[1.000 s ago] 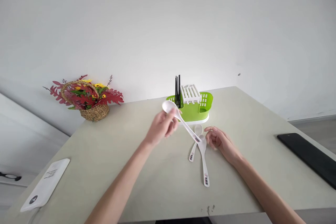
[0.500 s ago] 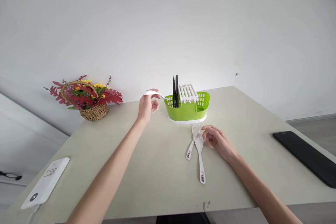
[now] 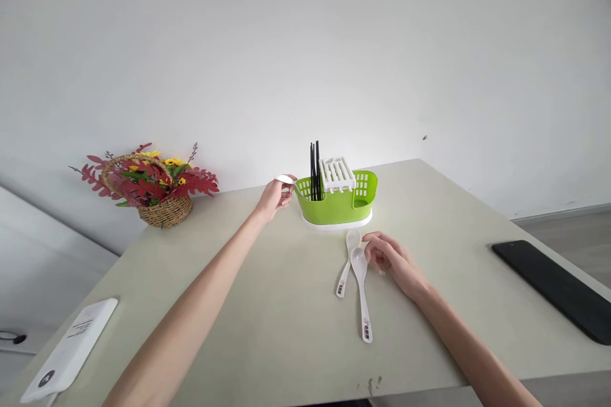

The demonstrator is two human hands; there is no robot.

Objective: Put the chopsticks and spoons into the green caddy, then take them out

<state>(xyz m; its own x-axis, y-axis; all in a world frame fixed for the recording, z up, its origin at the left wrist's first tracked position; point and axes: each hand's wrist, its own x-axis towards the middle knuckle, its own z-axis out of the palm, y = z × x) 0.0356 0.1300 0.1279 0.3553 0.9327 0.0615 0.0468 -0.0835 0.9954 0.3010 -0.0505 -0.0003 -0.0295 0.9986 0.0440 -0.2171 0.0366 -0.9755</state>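
Note:
My left hand (image 3: 273,198) is closed on a white spoon (image 3: 285,179) by its bowl end, at the left rim of a green utensil holder (image 3: 329,210). The spoon's handle slants down into the holder's left compartment, beside several black chopsticks (image 3: 315,172) standing upright. A white slotted rack (image 3: 337,174) sits over the holder's middle. Two more white spoons lie crossed on the table: one spoon (image 3: 361,292) in front, the other spoon (image 3: 347,264) behind it. My right hand (image 3: 389,257) rests beside their bowls, fingers loosely curled and apart, holding neither.
A wicker basket (image 3: 167,211) of red and yellow flowers stands at the back left. A white power strip or similar flat device (image 3: 71,346) lies at the left edge of the table (image 3: 267,343). A flat black object (image 3: 548,289) lies at the right edge.
My left hand has lowered the spoon toward the holder, and its handle now dips inside the left compartment. My right hand has stayed beside the two spoons. The view has shifted slightly.

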